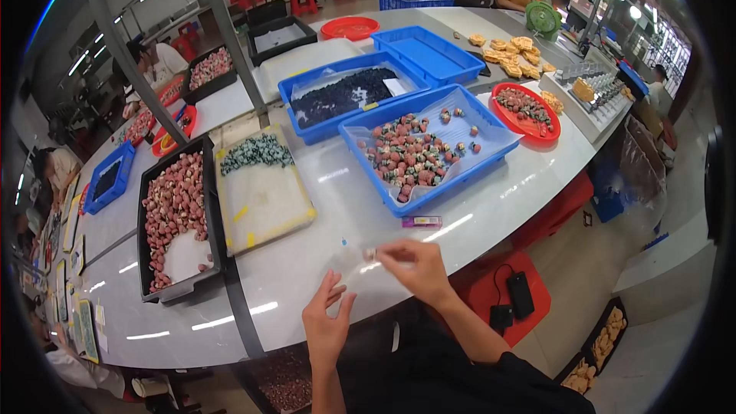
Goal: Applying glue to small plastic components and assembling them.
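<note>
My right hand [418, 268] is closed in a pinch at the table's near edge. At its fingertips shows a small whitish piece [369, 254], too blurred to name. Slightly lower and to the left, my left hand [328, 318] has its thumb and fingers apart and holds nothing. Beyond the hands lies a small purple box [422, 221]. Behind that stands a blue tray [460, 192] lined with clear plastic, holding many small red-and-green painted pieces [406, 157]. A tiny blue bit [344, 242] rests on the white tabletop [307, 291].
At left are a black tray [221, 241] of reddish pieces and a yellow-taped board [268, 215] with green pieces. A blue tray [307, 134] of dark pieces and a red round tray [529, 138] stand farther back. A red stool [529, 284] holds black devices. Other people sit around.
</note>
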Demonstrator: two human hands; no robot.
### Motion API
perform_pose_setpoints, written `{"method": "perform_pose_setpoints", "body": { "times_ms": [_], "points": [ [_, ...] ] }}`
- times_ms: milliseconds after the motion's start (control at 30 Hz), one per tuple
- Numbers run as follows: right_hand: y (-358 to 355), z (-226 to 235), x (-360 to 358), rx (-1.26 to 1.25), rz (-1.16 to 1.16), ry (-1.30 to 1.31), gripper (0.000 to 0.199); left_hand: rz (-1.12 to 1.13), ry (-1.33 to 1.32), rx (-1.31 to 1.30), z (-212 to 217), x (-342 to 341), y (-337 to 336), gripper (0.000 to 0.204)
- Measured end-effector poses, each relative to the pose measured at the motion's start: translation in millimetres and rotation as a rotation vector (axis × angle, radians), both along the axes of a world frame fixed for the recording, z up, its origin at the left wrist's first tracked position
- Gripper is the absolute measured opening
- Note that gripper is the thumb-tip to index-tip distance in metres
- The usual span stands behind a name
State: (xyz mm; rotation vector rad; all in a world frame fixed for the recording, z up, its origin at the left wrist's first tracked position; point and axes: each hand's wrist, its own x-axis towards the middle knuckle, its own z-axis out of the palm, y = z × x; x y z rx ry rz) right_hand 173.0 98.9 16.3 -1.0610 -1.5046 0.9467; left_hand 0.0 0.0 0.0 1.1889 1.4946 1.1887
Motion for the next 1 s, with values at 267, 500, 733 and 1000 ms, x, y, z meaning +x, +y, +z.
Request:
{"method": "perform_pose_setpoints", "body": {
  "times_ms": [267, 500, 733, 1000],
  "points": [
    [112.2, 13.7, 15.1, 0.377, -0.284, -0.417, 0.018, 0.039, 0.481, 0.219, -18.3, -4.6, 71.8, 0.062],
    [23.3, -10.7, 45.3, 0.384, -0.285, -0.390, 0.012, 0.026, 0.666, 0.250, -29.6, -1.0, 85.7, 0.043],
    [-17.5, -35.4, 36.2, 0.261, -0.077, -0.856, 0.021, 0.018, 0.222, 0.147, -14.7, 11.5, 42.7, 0.029],
    [-56.5, -56.8, 66.2, 0.139, -0.333, -0.494, 0.020, -0.276, 0.153, 0.070, -28.3, 62.8, -32.1, 0.029]
  ]
}}
